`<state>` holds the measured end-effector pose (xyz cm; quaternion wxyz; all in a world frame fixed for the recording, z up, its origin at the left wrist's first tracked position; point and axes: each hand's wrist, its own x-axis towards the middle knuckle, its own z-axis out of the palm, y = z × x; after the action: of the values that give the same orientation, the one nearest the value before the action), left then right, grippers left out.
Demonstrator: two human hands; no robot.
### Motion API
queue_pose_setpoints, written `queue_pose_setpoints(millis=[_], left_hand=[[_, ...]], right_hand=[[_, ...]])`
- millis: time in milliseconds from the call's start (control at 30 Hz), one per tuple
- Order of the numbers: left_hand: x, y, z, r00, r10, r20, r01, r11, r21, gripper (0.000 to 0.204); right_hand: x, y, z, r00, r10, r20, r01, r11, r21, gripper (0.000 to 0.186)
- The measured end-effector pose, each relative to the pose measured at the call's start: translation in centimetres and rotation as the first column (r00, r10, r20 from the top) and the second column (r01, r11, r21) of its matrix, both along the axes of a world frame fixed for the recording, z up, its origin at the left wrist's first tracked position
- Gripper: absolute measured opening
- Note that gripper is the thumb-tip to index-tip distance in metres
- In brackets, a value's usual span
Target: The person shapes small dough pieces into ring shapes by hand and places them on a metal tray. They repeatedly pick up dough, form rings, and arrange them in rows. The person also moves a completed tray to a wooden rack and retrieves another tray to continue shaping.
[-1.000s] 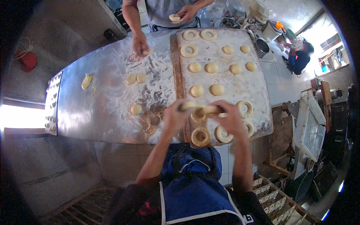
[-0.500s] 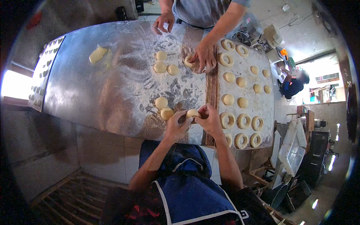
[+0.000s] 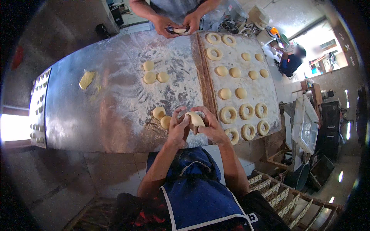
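Head view: I see my left hand (image 3: 178,129) and right hand (image 3: 211,129) at the bench's (image 3: 96,115) near edge, fingers pinching one dough ball (image 3: 195,119) — two balls (image 3: 162,117) just left, open floured metal beyond. Board (image 3: 266,92) right: eight rings, seven rounds.

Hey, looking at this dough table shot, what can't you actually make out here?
- Head view: the pale round dough piece is partly wrapped by the left hand and right hand, so whether it has a hole yet stays hidden.
- The co-worker's dough piece is mostly covered by fingers.
- The co-worker's upper body is cut off by the top edge.
- The perforated metal tray at the left rim is bent and too small to read.
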<state>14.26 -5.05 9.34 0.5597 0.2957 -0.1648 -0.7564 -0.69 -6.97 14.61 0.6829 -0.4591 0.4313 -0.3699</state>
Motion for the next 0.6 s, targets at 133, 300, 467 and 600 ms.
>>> queue_pose_setpoints(millis=[133,300,467,600], left_hand=[[-1.3,-0.9,0.9,0.981,-0.031,0.194,0.079,0.967,-0.244,0.042],[-5.8,-3.5,2.5,0.951,0.163,-0.264,-0.167,0.986,0.006,0.025],[-11.6,-4.6,3.1,0.418,0.41,0.811,0.187,0.834,-0.518,0.019],[-16.4,-4.9,2.1,0.933,0.154,-0.325,-0.104,0.981,0.166,0.012]], right_hand=[[-1.6,-2.2,0.2,0.984,-0.142,-0.107,0.155,0.98,0.128,0.035],[-5.1,-1.6,0.8,0.935,-0.349,0.066,0.344,0.936,0.076,0.047],[-8.4,-2.0,1.7,0.807,-0.227,-0.546,0.218,0.973,-0.083,0.052],[-12.1,-1.3,1.6,0.792,-0.552,-0.259,0.543,0.832,-0.113,0.054]])
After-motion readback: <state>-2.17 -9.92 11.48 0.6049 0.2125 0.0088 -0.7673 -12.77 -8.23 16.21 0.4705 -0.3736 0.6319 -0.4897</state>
